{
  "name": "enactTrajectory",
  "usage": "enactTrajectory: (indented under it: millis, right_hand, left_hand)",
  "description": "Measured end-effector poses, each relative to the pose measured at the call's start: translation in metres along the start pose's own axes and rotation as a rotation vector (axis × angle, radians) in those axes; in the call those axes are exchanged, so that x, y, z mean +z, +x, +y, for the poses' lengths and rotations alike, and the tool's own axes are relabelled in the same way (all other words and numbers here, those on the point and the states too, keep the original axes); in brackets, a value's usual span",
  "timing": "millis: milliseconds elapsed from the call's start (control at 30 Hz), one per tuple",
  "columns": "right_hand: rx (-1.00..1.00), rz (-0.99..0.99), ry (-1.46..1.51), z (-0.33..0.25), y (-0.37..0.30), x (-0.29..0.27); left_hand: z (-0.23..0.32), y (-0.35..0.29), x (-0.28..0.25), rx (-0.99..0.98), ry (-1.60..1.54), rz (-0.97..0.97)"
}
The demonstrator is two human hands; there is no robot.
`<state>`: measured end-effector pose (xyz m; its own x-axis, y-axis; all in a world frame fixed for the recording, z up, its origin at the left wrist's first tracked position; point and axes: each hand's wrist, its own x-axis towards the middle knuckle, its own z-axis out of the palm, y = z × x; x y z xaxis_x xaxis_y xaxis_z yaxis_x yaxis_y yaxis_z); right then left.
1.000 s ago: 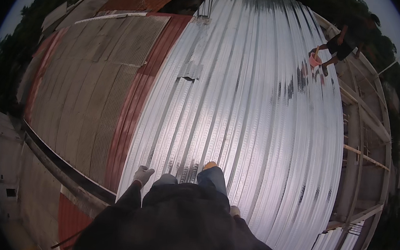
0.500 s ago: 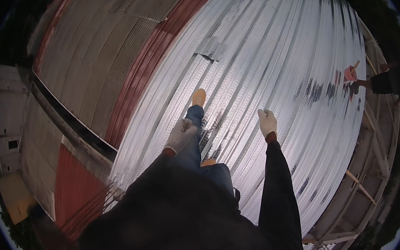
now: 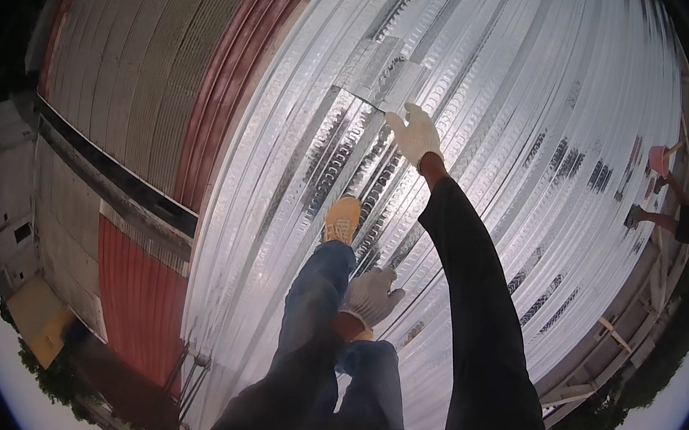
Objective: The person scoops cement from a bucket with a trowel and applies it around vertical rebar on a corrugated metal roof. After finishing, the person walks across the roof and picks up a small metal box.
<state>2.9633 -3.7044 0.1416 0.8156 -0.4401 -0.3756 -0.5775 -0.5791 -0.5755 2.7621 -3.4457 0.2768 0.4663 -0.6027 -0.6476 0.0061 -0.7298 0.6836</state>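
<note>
Head view: person stands on a shiny corrugated metal roof sheet [image 3: 488, 104]. Right hand [image 3: 415, 132], in a white glove, is raised with fingers spread, holding nothing, above the sheet near a small flat patch [image 3: 391, 78] on it. Left hand [image 3: 370, 294], gloved, hangs loosely curled and empty beside the jeans leg [image 3: 313, 295]. An orange boot [image 3: 342, 219] rests on the sheet. Another person [image 3: 676, 215] crouches at the sheet's far right edge.

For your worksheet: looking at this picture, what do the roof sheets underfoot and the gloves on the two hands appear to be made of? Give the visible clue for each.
Roof sheets: probably bare galvanised or similarly coated steel, with a shiny silver finish; regular parallel ribs and bright glare point to it.
Gloves on the left hand and right hand: apparently knitted cotton-type fabric, matt off-white, soft and wrinkled, with no shine.
</note>
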Motion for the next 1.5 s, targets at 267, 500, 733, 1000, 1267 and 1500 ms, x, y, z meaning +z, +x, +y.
enactTrajectory:
  millis: [267, 500, 733, 1000, 1267, 1500]
  right_hand:
    - [0.045, 0.008, -0.312, -0.014, 0.197, 0.057]
    - [0.079, 0.104, -0.542, 0.033, 0.286, 0.089]
    - [0.087, -0.151, -0.491, 0.043, 0.289, 0.085]
    - [0.005, -0.332, -0.095, 0.017, 0.241, 0.042]
    - [0.187, -0.352, 0.185, -0.013, 0.122, -0.046]
    - [0.363, -0.209, 0.635, -0.040, -0.119, -0.220]
  left_hand:
    - [0.047, 0.084, -0.103, 0.068, -0.055, 0.015]
    - [0.038, 0.095, -0.145, 0.022, -0.068, -0.151]
    - [0.042, 0.099, -0.146, -0.011, -0.120, -0.151]
    - [0.046, 0.105, -0.124, -0.120, -0.150, -0.123]
    - [0.016, 0.088, -0.099, -0.302, -0.388, 0.183]
    - [-0.029, 0.041, -0.081, -0.532, -1.385, 0.531]
